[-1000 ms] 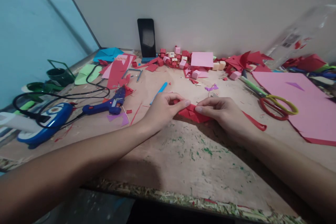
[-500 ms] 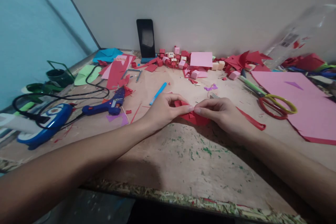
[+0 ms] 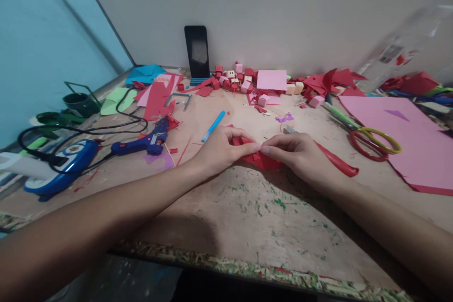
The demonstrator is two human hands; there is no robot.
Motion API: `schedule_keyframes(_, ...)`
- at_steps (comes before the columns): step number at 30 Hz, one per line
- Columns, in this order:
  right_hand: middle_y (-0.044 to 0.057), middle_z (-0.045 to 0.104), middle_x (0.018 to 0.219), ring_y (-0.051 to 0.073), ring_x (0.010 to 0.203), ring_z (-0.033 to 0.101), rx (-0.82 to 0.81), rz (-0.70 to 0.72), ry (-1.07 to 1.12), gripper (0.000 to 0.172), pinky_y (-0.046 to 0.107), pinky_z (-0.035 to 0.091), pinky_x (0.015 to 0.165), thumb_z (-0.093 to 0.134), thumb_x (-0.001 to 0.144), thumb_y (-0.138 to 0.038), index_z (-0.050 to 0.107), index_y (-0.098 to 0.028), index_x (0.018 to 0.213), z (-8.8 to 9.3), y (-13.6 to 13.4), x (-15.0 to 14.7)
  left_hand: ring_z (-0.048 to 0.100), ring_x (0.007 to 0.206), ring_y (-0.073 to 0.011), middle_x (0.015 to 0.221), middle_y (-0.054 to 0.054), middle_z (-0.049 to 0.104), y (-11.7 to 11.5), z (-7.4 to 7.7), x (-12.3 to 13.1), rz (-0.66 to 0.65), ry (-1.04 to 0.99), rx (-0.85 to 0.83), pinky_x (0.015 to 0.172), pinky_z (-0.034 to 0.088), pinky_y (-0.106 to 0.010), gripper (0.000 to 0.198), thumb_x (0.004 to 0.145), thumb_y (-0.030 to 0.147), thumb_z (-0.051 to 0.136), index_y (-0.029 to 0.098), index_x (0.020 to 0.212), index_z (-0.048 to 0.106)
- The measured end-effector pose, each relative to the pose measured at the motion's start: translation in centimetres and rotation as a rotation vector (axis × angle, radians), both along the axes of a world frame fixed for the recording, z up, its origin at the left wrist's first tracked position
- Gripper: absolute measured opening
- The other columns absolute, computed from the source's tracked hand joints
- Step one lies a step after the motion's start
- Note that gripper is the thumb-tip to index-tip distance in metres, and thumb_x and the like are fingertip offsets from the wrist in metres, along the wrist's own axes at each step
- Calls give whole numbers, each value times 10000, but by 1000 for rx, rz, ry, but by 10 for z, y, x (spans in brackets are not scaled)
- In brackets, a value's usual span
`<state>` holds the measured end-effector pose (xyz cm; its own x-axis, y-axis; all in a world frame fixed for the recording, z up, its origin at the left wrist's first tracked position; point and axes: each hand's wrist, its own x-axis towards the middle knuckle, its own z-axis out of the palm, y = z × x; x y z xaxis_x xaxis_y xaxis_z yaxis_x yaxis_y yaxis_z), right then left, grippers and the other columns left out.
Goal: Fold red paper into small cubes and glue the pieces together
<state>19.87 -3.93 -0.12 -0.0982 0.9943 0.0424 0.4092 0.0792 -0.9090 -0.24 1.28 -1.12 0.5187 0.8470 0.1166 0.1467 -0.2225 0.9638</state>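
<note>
A folded piece of red paper point(image 3: 264, 161) lies on the worn wooden table point(image 3: 247, 212) in the middle of the view. My left hand point(image 3: 221, 148) pinches its left part between thumb and fingers. My right hand point(image 3: 299, 153) pinches its right part, fingertips almost meeting those of the left hand. Both hands rest low on the table. Much of the paper is hidden under the fingers.
A red-handled cutter point(image 3: 336, 163) lies just behind my right hand. Scissors point(image 3: 368, 137) and a pink sheet point(image 3: 406, 141) lie right. A blue glue gun point(image 3: 141, 141) with black cord, a blue pen point(image 3: 213, 126) lie left. A phone point(image 3: 197, 52) and small paper cubes point(image 3: 244, 80) stand at the back.
My fingertips have closed in on each other over the red paper, and the paper is folded tighter. The arms have barely shifted.
</note>
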Motion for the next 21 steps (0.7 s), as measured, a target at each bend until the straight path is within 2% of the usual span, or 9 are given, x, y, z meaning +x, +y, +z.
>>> schedule_keyframes(7, 42, 740, 720, 174, 613, 589, -28, -26, -17, 267, 305, 453, 573, 747, 845, -445, 808, -215, 723, 1, -1, 0, 612, 693, -146, 734, -24, 740, -1, 5, 0, 45, -3, -46, 696, 495, -283, 142, 797, 284, 780, 170, 713, 782)
schedule_keyframes(9, 37, 713, 691, 164, 585, 567, -45, -43, 5, 281, 302, 435, 551, 750, 841, -454, 796, -208, 713, 0, 0, 1, 591, 672, -136, 715, -17, 716, -1, 5, 0, 73, -52, -91, 672, 479, -279, 156, 787, 282, 783, 161, 692, 760)
schedule_keyframes(14, 27, 683, 662, 155, 588, 559, -70, -91, 60, 320, 292, 420, 555, 784, 798, -482, 762, -183, 684, 2, 2, 3, 578, 610, -125, 677, -1, 659, 3, -1, -1, 135, -195, -242, 586, 449, -257, 283, 779, 411, 815, 153, 708, 722)
schedule_keyframes(17, 27, 686, 653, 150, 571, 556, -98, -90, 90, 340, 287, 404, 544, 794, 796, -501, 764, -175, 705, 2, 3, 4, 614, 641, -138, 722, -20, 697, 6, -4, -2, 189, -223, -193, 597, 468, -254, 278, 777, 422, 813, 149, 764, 758)
schedule_keyframes(21, 20, 672, 617, 141, 555, 550, -92, -64, 124, 336, 281, 397, 545, 797, 806, -486, 736, -186, 667, 2, 3, 3, 606, 636, -133, 696, -15, 678, 7, -4, -2, 267, -264, -124, 606, 489, -256, 283, 793, 420, 796, 159, 703, 733)
